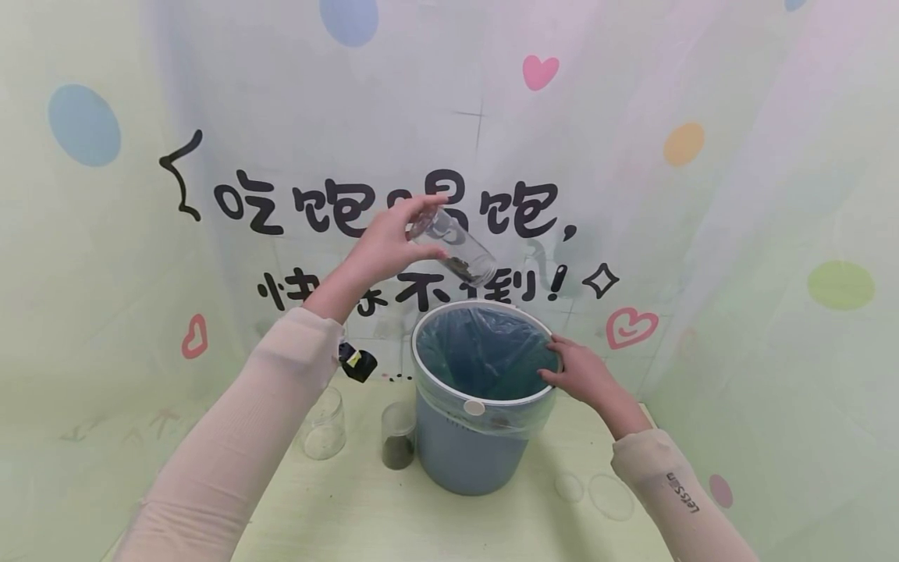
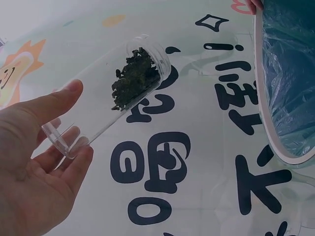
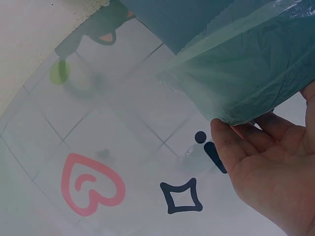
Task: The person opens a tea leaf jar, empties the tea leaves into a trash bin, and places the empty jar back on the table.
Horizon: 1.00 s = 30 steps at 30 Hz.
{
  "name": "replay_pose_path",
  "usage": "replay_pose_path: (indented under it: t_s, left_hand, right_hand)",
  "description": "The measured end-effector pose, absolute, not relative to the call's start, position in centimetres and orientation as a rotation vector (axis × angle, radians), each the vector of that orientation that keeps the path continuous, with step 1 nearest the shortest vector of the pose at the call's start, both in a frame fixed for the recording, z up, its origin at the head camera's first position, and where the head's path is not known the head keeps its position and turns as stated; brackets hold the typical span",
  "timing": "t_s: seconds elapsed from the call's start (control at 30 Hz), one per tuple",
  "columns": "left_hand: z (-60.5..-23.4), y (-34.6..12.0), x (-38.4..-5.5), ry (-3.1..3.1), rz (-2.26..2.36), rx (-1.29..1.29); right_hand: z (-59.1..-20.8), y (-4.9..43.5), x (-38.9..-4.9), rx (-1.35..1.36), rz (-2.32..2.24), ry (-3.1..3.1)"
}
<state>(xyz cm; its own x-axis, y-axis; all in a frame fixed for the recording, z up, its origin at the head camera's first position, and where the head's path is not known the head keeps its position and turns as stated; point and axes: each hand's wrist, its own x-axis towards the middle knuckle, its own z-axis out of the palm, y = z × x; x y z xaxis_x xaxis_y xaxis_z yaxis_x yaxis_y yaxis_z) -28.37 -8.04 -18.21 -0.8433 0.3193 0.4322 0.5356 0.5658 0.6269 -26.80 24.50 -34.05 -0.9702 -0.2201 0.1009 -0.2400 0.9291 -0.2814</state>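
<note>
A clear glass jar (image 1: 453, 246) is held by its base end in my left hand (image 1: 389, 242), thumb on one side and fingers on the other. It tilts with its far end down, above the back of the trash bin (image 1: 467, 460). Dark, crumpled leaf-like bits (image 2: 135, 81) lie bunched inside near that lower end. A blue-green plastic bag (image 1: 485, 351) lines the bin and folds out over its white rim. At the bin's right side my right hand (image 1: 583, 376) grips the rim, thumb toward the inside and fingers against the bag outside.
Left of the bin on the pale table (image 1: 365, 515) stand a clear glass jar (image 1: 325, 429) and a jar with dark contents (image 1: 398, 449). Two thin pale rings (image 1: 611, 497) lie to the right. A printed curtain (image 1: 449, 78) hangs behind.
</note>
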Motion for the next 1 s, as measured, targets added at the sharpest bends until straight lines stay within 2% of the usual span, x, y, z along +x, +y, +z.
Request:
replay_pose_path:
  t_s: [1.0]
  left_hand:
    - [-18.80, -8.08, -28.46, -2.508, -1.189, -0.713]
  right_hand:
    - [-34.04, 24.54, -26.82, 0.384, 0.443, -3.005]
